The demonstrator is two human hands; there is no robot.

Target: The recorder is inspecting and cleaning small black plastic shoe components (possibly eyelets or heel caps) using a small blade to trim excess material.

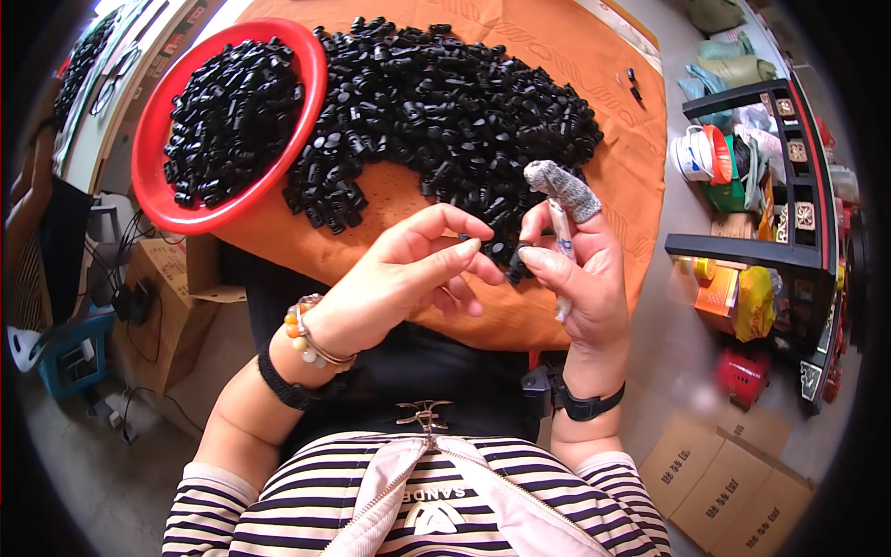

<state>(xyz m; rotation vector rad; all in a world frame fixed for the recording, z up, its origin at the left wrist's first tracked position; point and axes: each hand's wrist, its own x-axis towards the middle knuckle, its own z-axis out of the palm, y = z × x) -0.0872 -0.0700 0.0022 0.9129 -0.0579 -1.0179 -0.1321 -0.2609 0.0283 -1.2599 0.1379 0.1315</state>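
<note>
My right hand (589, 278) has thumb and index finger closed around a small black plastic part (518, 260). A slim white pen-like stick (561, 227) runs through the same hand, its lower end showing below the thumb. A grey knitted finger cover (574, 190) sits on one of its fingers. Just to the left, my left hand (418, 265) is curved, thumb and index fingertip near each other with a gap; I see nothing held there. Beyond both hands, a large heap of similar black parts (445, 102) lies on the orange cloth (390, 195).
A red basin (311, 111) full of black parts stands at the far left. A few loose pieces (635, 85) lie on the cloth at the far right. Right of the table are a dark shelf (742, 249) with bags and a cardboard box (724, 483); another carton (172, 288) stands left.
</note>
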